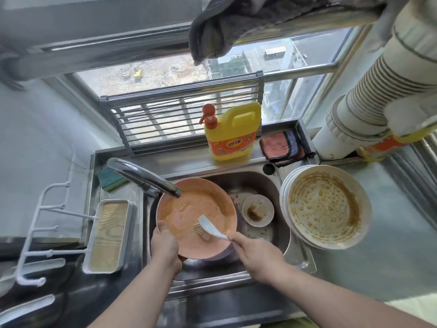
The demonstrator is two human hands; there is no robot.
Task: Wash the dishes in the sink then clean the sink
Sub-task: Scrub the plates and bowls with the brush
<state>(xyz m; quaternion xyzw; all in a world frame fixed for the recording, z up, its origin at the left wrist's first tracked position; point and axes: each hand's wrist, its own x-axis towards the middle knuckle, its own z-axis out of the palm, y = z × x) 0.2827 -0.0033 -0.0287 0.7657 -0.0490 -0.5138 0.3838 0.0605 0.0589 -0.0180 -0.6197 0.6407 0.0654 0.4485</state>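
While the left hand (164,245) grips the rim of the round orange plate (196,216) tilted over the steel sink (281,185), the right hand (256,255) curls round the white-handled scrubbing brush (208,229), bristles on the plate. Firm circular strokes outward to the rim, plate held steady, should lift the film best.

Grey cloth (220,27) draped at the top of the frame, white plastic hook rack (45,235) at left, white ribbed pipe (378,91) at upper right
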